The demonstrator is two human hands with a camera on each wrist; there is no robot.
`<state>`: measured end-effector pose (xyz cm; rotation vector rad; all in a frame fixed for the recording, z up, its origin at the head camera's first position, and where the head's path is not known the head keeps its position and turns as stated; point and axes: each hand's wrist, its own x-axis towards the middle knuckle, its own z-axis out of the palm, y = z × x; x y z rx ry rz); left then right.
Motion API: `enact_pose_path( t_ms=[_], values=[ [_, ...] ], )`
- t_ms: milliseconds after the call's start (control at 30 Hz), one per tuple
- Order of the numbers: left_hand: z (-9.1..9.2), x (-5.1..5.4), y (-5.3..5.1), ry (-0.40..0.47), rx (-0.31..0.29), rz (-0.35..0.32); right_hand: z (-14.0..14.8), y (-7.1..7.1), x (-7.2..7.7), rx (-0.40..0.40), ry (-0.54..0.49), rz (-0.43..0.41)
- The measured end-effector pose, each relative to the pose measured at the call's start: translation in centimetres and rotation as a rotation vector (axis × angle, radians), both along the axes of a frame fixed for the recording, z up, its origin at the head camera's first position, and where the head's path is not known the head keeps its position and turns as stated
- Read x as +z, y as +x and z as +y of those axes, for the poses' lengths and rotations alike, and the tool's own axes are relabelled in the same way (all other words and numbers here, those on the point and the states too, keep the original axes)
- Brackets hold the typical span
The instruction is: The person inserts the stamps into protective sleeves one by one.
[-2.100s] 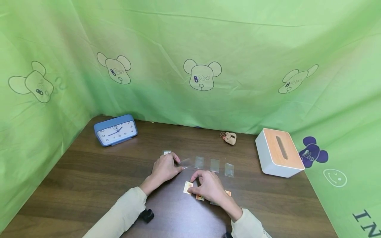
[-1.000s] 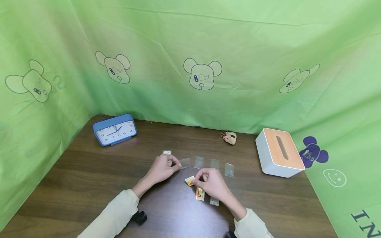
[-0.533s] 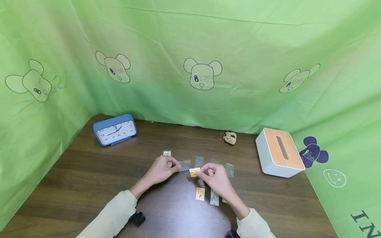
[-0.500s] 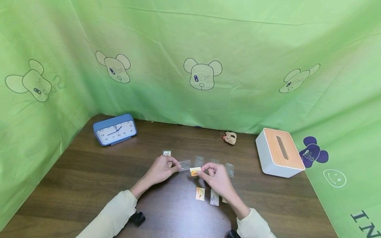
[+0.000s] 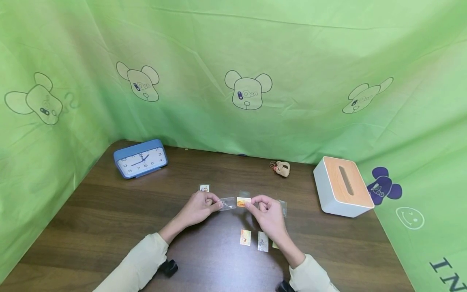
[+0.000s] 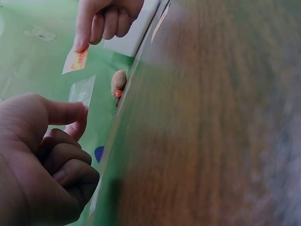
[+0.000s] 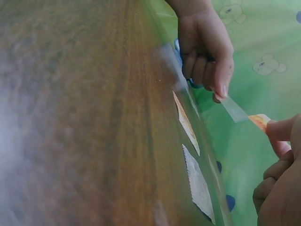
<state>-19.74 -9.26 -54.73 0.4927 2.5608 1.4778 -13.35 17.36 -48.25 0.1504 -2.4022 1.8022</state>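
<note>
At the far left the blue clock (image 5: 140,159) stands on the brown table (image 5: 91,227), near its back edge; next comes the left hand (image 5: 198,207), whose thumb and forefinger pinch the end of a clear sleeve (image 5: 228,203), while a small picture (image 5: 204,188) lies just behind this hand; the sleeve is held towards the orange-yellow stamp (image 5: 243,202) – the two are close, but the left wrist view shows a small gap between them. The stamp is pinched at its edge by the right hand (image 5: 270,215), between thumb and forefinger; behind it a second clear sleeve (image 5: 244,194) is partly covered; nearer to the person lie an orange stamp (image 5: 245,237) and a grey stamp (image 5: 263,242), side by side; a yellowish piece (image 5: 275,245) is mostly hidden by the right wrist; farther back rests a beige ornament (image 5: 282,168); another sleeve (image 5: 283,207) shows beside the right hand; at the far right stands the white tissue box (image 5: 343,186) – its top is wood-coloured.
</note>
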Motion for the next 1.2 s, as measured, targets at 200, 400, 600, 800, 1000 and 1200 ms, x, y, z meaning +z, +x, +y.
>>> enact_pose_path(
  t_ms=[200, 400, 600, 800, 1000, 1200],
  values=[
    [0.1, 0.4, 0.3, 0.029, -0.006, 0.003, -0.4, 0.0, -0.1, -0.042, -0.015, 0.018],
    [0.4, 2.5, 1.6, 0.084, -0.036, 0.088, -0.7, 0.0, -0.1, -0.071, -0.026, 0.015],
    [0.6, 4.8, 2.7, 0.124, -0.051, 0.098, -0.8, 0.0, -0.1, -0.076, -0.038, 0.013],
    [0.9, 5.7, 3.1, 0.112, -0.036, 0.036, -0.7, -0.1, -0.2, -0.067, -0.029, 0.003],
    [0.9, 5.3, 3.0, 0.135, -0.038, 0.04, -0.6, -0.1, -0.2, -0.058, -0.026, -0.009],
    [0.6, 2.0, 1.5, 0.11, -0.033, 0.101, -0.4, -0.1, -0.4, -0.038, -0.008, -0.02]
  ],
)
